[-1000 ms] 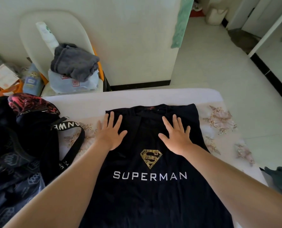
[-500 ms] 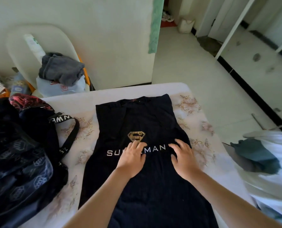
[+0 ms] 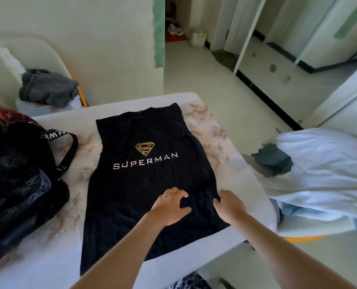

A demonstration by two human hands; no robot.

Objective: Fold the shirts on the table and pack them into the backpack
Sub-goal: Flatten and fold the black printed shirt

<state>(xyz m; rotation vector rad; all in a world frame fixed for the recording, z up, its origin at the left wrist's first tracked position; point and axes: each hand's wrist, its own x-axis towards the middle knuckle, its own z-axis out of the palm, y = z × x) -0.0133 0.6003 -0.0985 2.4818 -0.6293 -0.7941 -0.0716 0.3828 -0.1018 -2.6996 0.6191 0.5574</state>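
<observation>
The black shirt (image 3: 144, 184) lies flat in the middle of the counter (image 3: 48, 274), with the backpack (image 3: 17, 184) at the left edge. The left hand (image 3: 171, 205) presses on the shirt with loosely bent fingers. The right hand (image 3: 229, 207) curls at the shirt's right side (pinching or not, I cannot tell). It is best to lift the hem evenly.

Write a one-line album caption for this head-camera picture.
Left hand and right hand rest on a black shirt spread across the table, backpack alongside.

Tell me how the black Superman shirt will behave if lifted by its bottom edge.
Probably floppy: the shirt lies flat with soft creases. Likely light, since the cloth looks thin. Its folded sides may fall open.
</observation>
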